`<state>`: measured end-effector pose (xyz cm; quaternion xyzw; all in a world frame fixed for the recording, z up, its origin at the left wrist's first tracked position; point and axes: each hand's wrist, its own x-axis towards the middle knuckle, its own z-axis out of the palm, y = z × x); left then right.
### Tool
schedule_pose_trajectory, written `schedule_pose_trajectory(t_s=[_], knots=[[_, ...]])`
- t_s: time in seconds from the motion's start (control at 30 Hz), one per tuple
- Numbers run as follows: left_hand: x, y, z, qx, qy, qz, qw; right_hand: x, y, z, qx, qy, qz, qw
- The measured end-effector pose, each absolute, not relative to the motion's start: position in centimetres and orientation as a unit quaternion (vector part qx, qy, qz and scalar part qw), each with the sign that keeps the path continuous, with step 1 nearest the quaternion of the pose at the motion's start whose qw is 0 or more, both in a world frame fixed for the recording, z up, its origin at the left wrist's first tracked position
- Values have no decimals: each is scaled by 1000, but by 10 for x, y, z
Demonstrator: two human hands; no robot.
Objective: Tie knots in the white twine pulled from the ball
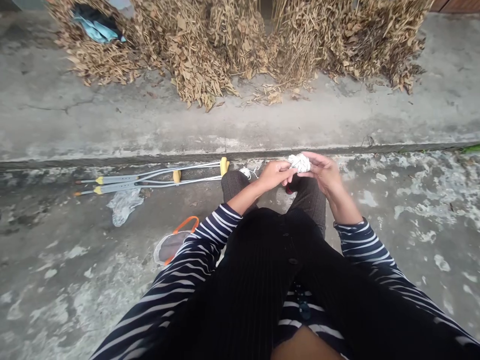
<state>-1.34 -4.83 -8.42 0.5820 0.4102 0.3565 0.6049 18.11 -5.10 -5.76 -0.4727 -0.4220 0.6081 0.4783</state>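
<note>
A small ball of white cord (pixel 299 163) is held up in front of my knees, between both hands. My left hand (pixel 276 175) pinches its left side with thumb and fingers. From the right, my right hand (pixel 325 173) curves round the ball, its fingers touching the top and the lower edge. More loose white cord (pixel 246 172) lies beside my left knee, partly hidden by the knee. Whether it joins the ball, I cannot tell.
Metal crutches with yellow pads (pixel 180 176) lie on the concrete to the left. Near them are a clear plastic bag (pixel 125 206) and a bag with orange handles (pixel 171 246), partly behind my sleeve. Dried plants (pixel 240 47) and a blue-black cloth (pixel 98 25) rest on the raised ledge (pixel 157 117).
</note>
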Motion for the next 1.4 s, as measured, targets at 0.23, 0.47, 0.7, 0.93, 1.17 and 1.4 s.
schedule_pose_trajectory(t_s=[0.23, 0.47, 0.7, 0.93, 1.17, 1.4], knots=[[-7, -55, -88, 576, 462, 368, 565, 180, -62, -57, -488, -460, 567, 479], [-3, -54, -94, 534, 438, 385, 612, 177, -53, -64, -483, -496, 519, 501], [-9, -59, -102, 476, 448, 377, 656, 179, -40, -65, -505, -481, 464, 546], [-13, -41, -108, 454, 437, 437, 642, 190, -36, -50, -482, -409, 574, 520], [-32, -12, -95, 424, 279, 301, 807, 204, -43, -13, -416, -409, 694, 422], [-36, -5, -99, 478, 286, 130, 820, 214, -36, 8, -397, -441, 682, 428]])
